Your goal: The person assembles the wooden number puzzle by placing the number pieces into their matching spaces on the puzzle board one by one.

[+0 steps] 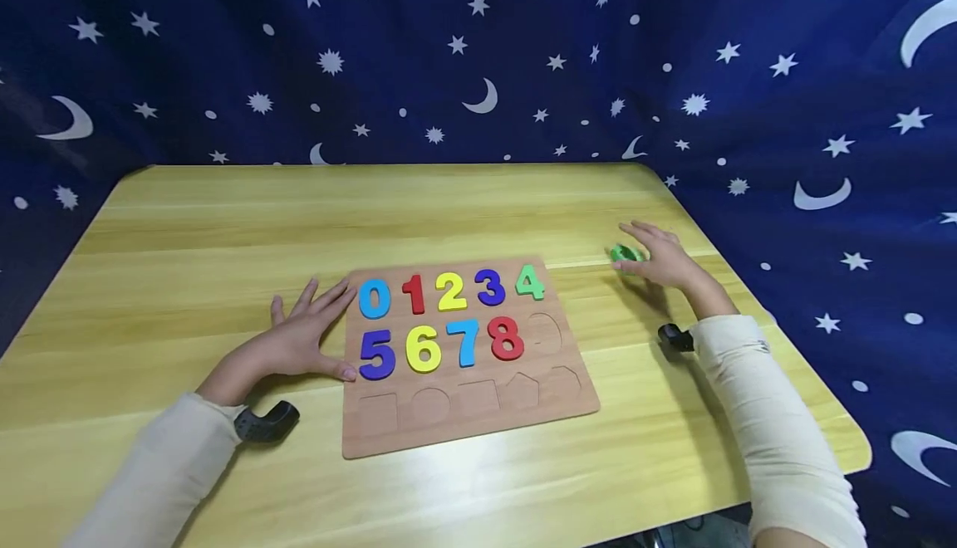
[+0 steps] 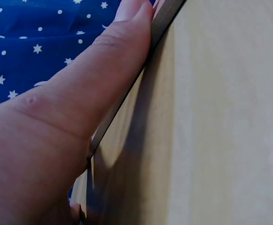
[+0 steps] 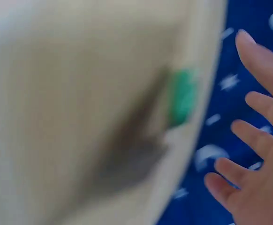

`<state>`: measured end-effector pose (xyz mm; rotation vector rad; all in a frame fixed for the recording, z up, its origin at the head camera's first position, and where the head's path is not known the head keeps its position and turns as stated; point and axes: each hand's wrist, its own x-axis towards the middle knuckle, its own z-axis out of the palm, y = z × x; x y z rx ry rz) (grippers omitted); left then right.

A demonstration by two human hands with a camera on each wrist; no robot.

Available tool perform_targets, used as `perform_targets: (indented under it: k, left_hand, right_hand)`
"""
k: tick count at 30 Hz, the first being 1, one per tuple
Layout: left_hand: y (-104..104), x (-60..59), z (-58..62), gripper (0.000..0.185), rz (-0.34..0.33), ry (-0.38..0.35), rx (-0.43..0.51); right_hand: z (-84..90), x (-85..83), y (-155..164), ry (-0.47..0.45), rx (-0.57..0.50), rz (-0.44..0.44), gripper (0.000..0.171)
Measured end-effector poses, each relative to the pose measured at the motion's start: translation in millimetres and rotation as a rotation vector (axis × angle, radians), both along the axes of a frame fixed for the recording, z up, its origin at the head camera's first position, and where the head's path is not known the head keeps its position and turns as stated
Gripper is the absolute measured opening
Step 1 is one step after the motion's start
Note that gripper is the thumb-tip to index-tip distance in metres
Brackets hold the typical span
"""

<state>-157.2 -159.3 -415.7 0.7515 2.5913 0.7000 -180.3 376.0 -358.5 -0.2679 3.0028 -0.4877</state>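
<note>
My left hand (image 1: 295, 343) rests with fingers spread on the left edge of a wooden number puzzle board (image 1: 463, 430). The left wrist view shows its thumb (image 2: 113, 51) against the board's edge (image 2: 167, 18). Colored numbers 0 to 8 fill the upper two rows, among them a green 4 (image 1: 530, 282) and a red 8 (image 1: 506, 339). To the board's right, my right hand (image 1: 664, 261) hovers with extended fingers by a small green piece (image 1: 626, 254), partly hidden by the hand. In the blurred right wrist view the green piece (image 3: 183, 97) lies on the table, apart from the fingers.
A round recess (image 1: 543, 334) follows the 8, and outlined shapes such as a pentagon (image 1: 522, 391) run along the board's bottom row. The pale wooden table (image 1: 374, 207) ends before a blue starry curtain (image 1: 419, 50). Black devices (image 1: 267, 423) sit at both wrists.
</note>
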Motion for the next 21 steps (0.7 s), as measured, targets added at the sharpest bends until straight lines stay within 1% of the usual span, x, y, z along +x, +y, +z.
perform_targets:
  k: [2, 3, 5, 7, 9, 11, 13, 16, 19, 21]
  left_hand:
    - [-1, 0.9, -1.4, 0.123, 0.001, 0.004, 0.003]
    - [-1, 1.1, -1.8, 0.123, 0.002, 0.008, 0.0]
    - [0, 0.3, -2.6, 0.123, 0.0, 0.009, 0.007]
    - [0, 0.1, -2.6, 0.123, -0.001, 0.013, -0.002]
    - [0, 0.1, -2.3, 0.122, -0.001, 0.008, -0.007]
    - [0, 0.1, -1.6, 0.123, 0.0, 0.005, -0.014]
    - [0, -0.2, -1.0, 0.123, -0.003, 0.004, -0.017]
    - [1, -1.2, -0.1, 0.122, -0.006, 0.007, -0.016]
    - [1, -1.9, 0.1, 0.122, -0.004, 0.006, -0.028]
    - [0, -1.6, -0.3, 0.123, 0.0, -0.004, -0.036]
  right_hand:
    - [-12.4, -5.3, 15, -0.096, 0.018, 0.003, 0.074]
    - [-17.2, -7.1, 20, -0.121, 0.024, 0.007, 0.074]
    - [-22.1, -8.2, 24, -0.129, 0.039, 0.011, 0.072]
    - [-20.9, -5.9, 21, -0.108, 0.051, 0.014, 0.067]
    - [-16.5, -0.8, 12, -0.078, 0.054, 0.018, 0.064]
    - [-11.5, 8.6, -3, -0.05, 0.034, 0.039, 0.063]
    - [-6.5, 21.3, -22, -0.017, -0.021, 0.071, 0.063]
    - [-4.2, 41.2, -53, 0.041, -0.081, 0.155, 0.062]
    - [-7.4, 58.0, -80, 0.085, -0.091, 0.251, 0.061]
    - [-11.5, 67.0, -93, 0.092, -0.079, 0.292, 0.06]
